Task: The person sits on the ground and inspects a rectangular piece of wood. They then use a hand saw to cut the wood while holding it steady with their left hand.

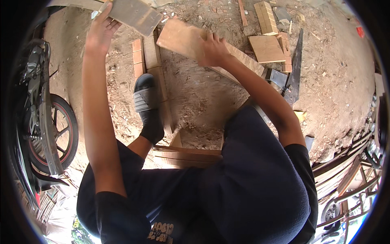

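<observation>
- Ahead of my black-and-grey slide sandal [146, 95], my left hand [100, 34] grips a flat grey-brown wooden board [138, 17] by its left end: probably stiff, light.
- Ahead-right of the sandal, my right hand [213, 51] clasps a tan wooden plank [178, 38], likely firm, best held across its edges.

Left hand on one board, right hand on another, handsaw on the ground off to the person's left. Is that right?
Not quite: the head view shows the handsaw on the ground off to the person's right. The left hand is on one board, the right hand on another board.
</observation>
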{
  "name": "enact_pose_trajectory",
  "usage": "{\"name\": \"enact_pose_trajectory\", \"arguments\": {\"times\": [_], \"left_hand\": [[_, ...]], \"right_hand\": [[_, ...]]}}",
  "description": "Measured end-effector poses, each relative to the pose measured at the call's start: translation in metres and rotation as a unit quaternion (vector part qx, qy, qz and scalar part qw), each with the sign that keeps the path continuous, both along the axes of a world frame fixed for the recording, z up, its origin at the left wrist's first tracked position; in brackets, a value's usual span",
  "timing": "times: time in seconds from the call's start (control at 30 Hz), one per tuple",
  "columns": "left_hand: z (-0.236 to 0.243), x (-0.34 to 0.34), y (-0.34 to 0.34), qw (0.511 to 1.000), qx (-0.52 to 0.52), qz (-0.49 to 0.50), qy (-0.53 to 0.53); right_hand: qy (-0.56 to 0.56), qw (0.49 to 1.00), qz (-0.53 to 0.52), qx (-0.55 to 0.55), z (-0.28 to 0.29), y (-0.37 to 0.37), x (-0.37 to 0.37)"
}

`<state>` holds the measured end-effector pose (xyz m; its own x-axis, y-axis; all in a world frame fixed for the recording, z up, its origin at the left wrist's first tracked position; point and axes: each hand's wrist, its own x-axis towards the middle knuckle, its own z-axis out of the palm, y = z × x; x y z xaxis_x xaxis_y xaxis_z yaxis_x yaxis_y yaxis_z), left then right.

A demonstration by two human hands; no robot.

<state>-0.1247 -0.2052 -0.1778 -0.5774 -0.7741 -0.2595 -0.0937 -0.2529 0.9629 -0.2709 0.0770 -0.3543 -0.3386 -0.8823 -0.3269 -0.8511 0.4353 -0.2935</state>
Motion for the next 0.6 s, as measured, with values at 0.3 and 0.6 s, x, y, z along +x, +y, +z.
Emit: {"name": "enact_pose_trajectory", "arguments": {"times": [0.3, 0.6], "left_hand": [[-0.026, 0.014, 0.029, 0.994, -0.011, -0.08, -0.072], [-0.09, 0.0, 0.098, 0.983, 0.064, -0.113, -0.129]], "right_hand": [[-0.038, 0.978, 0.203, -0.026, 0.008, 0.041, 0.042], [-0.048, 0.966, 0.24, -0.082, -0.004, 0.069, 0.057]]}}
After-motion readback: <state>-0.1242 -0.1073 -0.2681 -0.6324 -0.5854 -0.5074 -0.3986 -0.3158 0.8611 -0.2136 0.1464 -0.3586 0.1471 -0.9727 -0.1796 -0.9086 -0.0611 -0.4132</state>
